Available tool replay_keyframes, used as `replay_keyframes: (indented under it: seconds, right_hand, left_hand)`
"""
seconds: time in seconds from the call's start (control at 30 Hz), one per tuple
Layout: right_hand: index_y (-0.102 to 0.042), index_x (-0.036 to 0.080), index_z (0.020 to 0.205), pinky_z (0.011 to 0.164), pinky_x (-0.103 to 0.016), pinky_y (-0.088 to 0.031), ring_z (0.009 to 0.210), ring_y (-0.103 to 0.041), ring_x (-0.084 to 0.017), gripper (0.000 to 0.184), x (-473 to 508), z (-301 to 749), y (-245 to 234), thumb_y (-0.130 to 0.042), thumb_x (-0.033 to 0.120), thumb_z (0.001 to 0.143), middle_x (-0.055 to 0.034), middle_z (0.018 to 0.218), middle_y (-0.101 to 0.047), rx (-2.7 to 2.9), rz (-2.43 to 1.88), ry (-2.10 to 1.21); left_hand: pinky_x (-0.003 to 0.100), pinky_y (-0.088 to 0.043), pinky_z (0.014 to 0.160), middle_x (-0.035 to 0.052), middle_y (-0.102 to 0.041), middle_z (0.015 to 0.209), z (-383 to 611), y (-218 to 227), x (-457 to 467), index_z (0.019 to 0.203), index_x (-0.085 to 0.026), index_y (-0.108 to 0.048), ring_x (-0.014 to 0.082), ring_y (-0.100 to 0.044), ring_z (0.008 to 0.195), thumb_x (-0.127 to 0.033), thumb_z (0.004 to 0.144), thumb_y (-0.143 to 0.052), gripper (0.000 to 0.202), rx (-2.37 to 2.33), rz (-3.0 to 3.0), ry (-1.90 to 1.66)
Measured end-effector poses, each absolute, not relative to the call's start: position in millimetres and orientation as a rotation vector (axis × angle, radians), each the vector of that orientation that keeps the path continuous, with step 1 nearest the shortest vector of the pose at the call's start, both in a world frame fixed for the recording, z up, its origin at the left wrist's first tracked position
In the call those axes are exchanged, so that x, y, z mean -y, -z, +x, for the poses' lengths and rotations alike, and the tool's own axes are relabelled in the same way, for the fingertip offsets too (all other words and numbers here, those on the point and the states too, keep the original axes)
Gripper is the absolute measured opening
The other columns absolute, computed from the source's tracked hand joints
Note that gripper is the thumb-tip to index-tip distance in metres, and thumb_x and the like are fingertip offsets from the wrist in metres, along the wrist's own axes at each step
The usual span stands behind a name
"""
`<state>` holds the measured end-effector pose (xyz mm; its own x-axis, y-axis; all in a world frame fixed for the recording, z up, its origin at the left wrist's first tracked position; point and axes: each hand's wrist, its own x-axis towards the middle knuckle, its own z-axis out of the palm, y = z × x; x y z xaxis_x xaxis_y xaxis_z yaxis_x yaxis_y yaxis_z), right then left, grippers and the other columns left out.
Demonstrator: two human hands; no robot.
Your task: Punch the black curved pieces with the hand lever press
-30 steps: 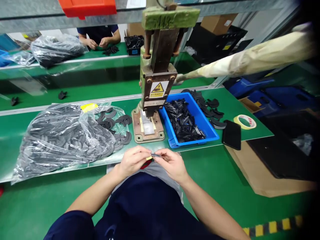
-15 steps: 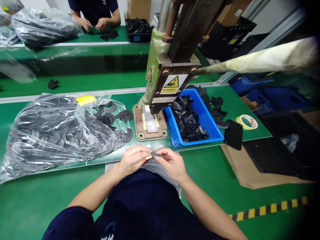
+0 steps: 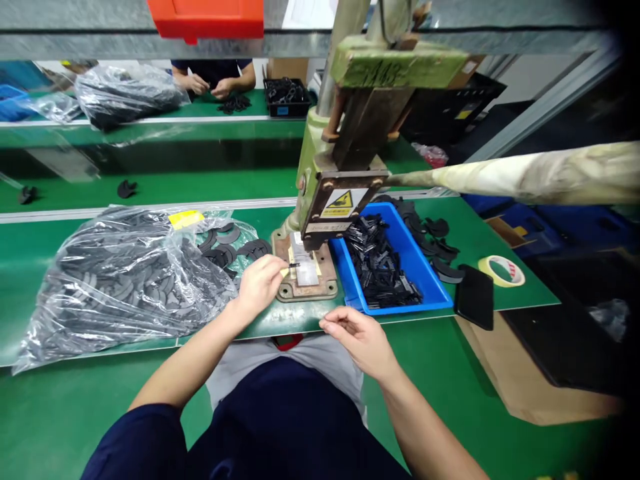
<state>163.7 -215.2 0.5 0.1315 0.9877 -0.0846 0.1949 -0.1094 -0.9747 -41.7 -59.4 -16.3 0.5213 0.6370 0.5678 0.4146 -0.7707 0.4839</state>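
Observation:
My left hand reaches over the base plate of a green hand press. Its thumb and fingers pinch a small thin black part, held at the shiny metal block under the press head. Something small and yellow shows at those fingertips; I cannot tell what it is. Over the table's front edge, my right hand has its fingers curled, thumb close to the forefinger, with nothing visible in them. To its upper right stands a blue bin of small black parts.
Left of the press lies a clear plastic bag of dark curved pieces. The press's wrapped lever sticks out rightward. A black phone-like slab and a tape roll lie at the right. Across the bench, another person's hands work.
My left hand has moved forward from in front of my body to the press base, carrying the small black part. My right hand has let go of it and stays near the edge. The view has tilted up.

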Motion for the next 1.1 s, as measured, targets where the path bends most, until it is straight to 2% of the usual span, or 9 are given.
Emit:
replay_keyframes:
  seconds: [0.37, 0.53, 0.63, 0.73, 0.77, 0.8, 0.9, 1.0, 1.1]
  right_hand:
    - [-0.072, 0.022, 0.085, 0.071, -0.029, -0.058, 0.076, -0.069, -0.016, 0.026, 223, 207, -22, -0.069, 0.048, 0.085, -0.0039, 0.082, -0.074, 1.288, -1.465, -0.97]
    - [-0.073, 0.024, 0.094, 0.071, -0.027, -0.058, 0.081, -0.07, -0.015, 0.015, 206, 231, -45, -0.069, 0.037, 0.088, -0.0044, 0.093, -0.074, 1.207, -1.345, -0.633]
    - [-0.07, 0.028, 0.115, 0.081, -0.03, -0.059, 0.101, -0.069, -0.017, 0.031, 182, 234, -87, -0.071, 0.039, 0.086, -0.006, 0.115, -0.071, 1.111, -1.084, -0.317]
    - [-0.068, 0.032, 0.12, 0.104, -0.041, -0.053, 0.127, -0.061, -0.025, 0.051, 160, 226, -144, -0.075, 0.06, 0.077, -0.0031, 0.127, -0.067, 1.148, -0.757, -0.2]
    - [-0.066, 0.032, 0.121, 0.112, -0.045, -0.047, 0.133, -0.056, -0.027, 0.056, 154, 223, -162, -0.068, 0.068, 0.078, -0.0037, 0.129, -0.065, 1.176, -0.742, -0.22]
    - [-0.066, 0.03, 0.116, 0.112, -0.048, -0.046, 0.128, -0.059, -0.028, 0.056, 150, 220, -177, -0.057, 0.074, 0.082, -0.0049, 0.122, -0.067, 1.207, -0.765, -0.234]
    - [-0.063, 0.027, 0.085, 0.1, -0.048, -0.053, 0.088, -0.066, -0.021, 0.064, 148, 218, -200, -0.034, 0.084, 0.084, -0.0048, 0.085, -0.06, 1.289, -0.817, -0.294]
    - [-0.056, 0.027, 0.068, 0.084, -0.045, -0.054, 0.066, -0.055, -0.019, 0.057, 158, 218, -185, -0.046, 0.081, 0.083, -0.0026, 0.065, -0.049, 1.431, -0.811, -0.297]
    - [-0.053, 0.026, 0.062, 0.088, -0.052, -0.05, 0.066, -0.055, -0.022, 0.043, 169, 209, -140, -0.057, 0.063, 0.085, -0.0015, 0.058, -0.049, 1.481, -0.793, -0.108]
  left_hand:
    - [0.03, -0.053, 0.082, 0.0085, -0.064, 0.095, -16, 29, 19, 0.102, -0.018, -0.073, 0.0205, -0.063, 0.091, -0.018, 0.097, -0.047, 0.026, -1.005, 2.703, -0.552]
    - [0.03, -0.053, 0.089, 0.0088, -0.063, 0.106, -11, 24, 18, 0.108, -0.019, -0.074, 0.0202, -0.061, 0.1, -0.009, 0.09, -0.045, 0.035, -0.899, 2.714, -0.566]
    - [0.032, -0.054, 0.09, 0.0099, -0.062, 0.107, -10, 24, 19, 0.11, -0.018, -0.074, 0.0211, -0.061, 0.101, -0.007, 0.089, -0.045, 0.038, -0.903, 2.706, -0.55]
    - [0.032, -0.054, 0.092, 0.0097, -0.061, 0.108, -10, 26, 20, 0.113, -0.018, -0.074, 0.0214, -0.062, 0.103, -0.006, 0.088, -0.046, 0.04, -0.947, 2.675, -0.518]
    - [0.032, -0.053, 0.093, 0.0095, -0.061, 0.109, -10, 26, 20, 0.114, -0.018, -0.074, 0.0214, -0.062, 0.104, -0.005, 0.087, -0.046, 0.041, -0.958, 2.658, -0.522]
    - [0.032, -0.053, 0.095, 0.0094, -0.061, 0.11, -10, 26, 21, 0.115, -0.019, -0.074, 0.0215, -0.062, 0.105, -0.005, 0.086, -0.047, 0.041, -0.962, 2.64, -0.53]
    - [0.032, -0.053, 0.097, 0.0094, -0.061, 0.111, -10, 27, 22, 0.114, -0.019, -0.074, 0.0216, -0.062, 0.107, -0.004, 0.085, -0.048, 0.042, -0.952, 2.604, -0.566]
    - [0.031, -0.054, 0.095, 0.0086, -0.061, 0.112, -11, 27, 23, 0.113, -0.02, -0.074, 0.0201, -0.062, 0.106, -0.005, 0.085, -0.046, 0.043, -0.933, 2.602, -0.598]
    - [0.03, -0.055, 0.094, 0.0083, -0.062, 0.112, -11, 29, 24, 0.113, -0.021, -0.073, 0.0192, -0.062, 0.104, -0.005, 0.086, -0.044, 0.042, -0.928, 2.601, -0.626]
